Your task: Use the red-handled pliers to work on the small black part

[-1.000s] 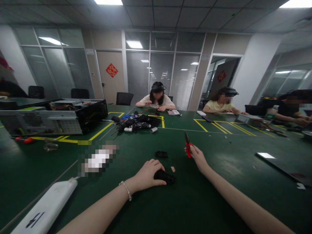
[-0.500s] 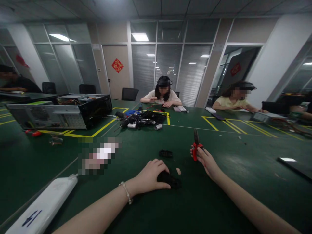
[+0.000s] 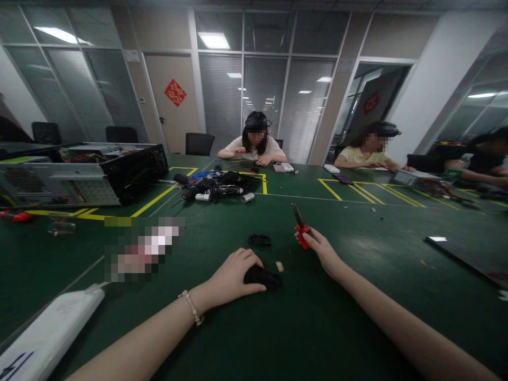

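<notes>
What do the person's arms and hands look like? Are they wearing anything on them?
Both arms are bare, with no sleeves in view. The left hand and the right hand wear no gloves. A thin, pale beaded bracelet circles the left wrist; the right wrist wears nothing.

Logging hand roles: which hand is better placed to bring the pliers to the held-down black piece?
Right, probably: the right hand grips the red-handled pliers, close beside the black piece that the left hand covers on the table.

On the table (image 3: 317, 328), a small part (image 3: 259, 240) lies behind the housing (image 3: 266, 278), pliers (image 3: 300, 228) to its right
</notes>
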### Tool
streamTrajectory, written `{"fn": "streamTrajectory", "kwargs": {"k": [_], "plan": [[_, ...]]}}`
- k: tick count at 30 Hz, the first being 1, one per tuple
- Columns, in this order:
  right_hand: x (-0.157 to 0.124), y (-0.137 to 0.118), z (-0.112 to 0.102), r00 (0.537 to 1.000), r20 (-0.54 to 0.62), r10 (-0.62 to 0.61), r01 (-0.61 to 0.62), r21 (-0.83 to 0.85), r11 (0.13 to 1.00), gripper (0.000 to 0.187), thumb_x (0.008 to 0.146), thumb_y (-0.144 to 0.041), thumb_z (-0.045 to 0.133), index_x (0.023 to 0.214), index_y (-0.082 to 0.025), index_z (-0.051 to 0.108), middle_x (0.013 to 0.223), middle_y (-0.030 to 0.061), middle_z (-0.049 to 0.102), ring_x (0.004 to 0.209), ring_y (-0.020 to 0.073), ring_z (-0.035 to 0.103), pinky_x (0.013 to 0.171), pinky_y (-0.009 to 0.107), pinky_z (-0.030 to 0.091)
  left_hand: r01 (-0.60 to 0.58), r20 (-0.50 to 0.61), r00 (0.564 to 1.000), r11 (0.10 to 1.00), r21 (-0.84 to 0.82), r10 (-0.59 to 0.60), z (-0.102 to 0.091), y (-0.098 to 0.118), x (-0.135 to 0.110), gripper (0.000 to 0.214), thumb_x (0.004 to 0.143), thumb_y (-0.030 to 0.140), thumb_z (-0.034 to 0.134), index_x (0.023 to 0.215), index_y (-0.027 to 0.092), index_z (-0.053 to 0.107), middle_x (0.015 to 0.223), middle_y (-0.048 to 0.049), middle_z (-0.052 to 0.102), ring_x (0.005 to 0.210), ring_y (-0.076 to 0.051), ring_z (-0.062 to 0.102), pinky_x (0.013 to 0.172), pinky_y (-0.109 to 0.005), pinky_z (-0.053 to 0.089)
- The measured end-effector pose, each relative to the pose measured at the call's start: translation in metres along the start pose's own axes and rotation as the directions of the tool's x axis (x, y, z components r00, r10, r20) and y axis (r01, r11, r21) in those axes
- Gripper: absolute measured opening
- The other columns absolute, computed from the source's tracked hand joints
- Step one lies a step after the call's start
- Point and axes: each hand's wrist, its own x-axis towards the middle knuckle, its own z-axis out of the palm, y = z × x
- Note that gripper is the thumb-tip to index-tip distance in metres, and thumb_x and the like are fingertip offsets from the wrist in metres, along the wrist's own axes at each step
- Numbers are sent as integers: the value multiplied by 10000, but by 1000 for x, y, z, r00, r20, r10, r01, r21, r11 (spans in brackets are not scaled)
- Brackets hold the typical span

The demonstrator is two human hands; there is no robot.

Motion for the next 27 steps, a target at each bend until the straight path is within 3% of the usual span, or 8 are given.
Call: {"fn": "streamTrajectory", "kwargs": {"k": [4,10,15,27], "plan": [[-1,-1,1,1000,-4,-2,2,-4,1000,423,702,-486,566,1038,-228,568,1029,73,596,993,227,509,887,381,338,1,8,1000,1000,-11,-1,-1,1,-1,362,727,458,576,996,224,514,1054,-27,491,962,-214,443,796,-337,381],[1,0,4,997,-74,-33,44,153,987,461,700,-509,552,1072,-237,538,1043,74,590,940,213,539,840,376,388,-11,8,1000,1000,-19,11,-2,0,0,355,730,457,575,988,220,514,1052,-30,494,960,-214,442,805,-345,376],[5,2,4,993,-116,9,12,174,985,479,675,-539,556,1034,-221,559,934,69,623,890,214,558,817,379,397,-9,7,1000,1000,-25,9,-2,0,1,355,723,459,582,977,220,519,1043,-25,495,967,-214,439,817,-348,370],[2,1,2,999,-44,-18,22,100,995,422,719,-481,543,1047,-217,560,990,71,606,939,211,540,848,370,380,-25,26,999,998,-66,26,-4,-7,3,418,750,423,572,1125,268,473,1096,-19,487,1013,-212,421,837,-337,357]]}}
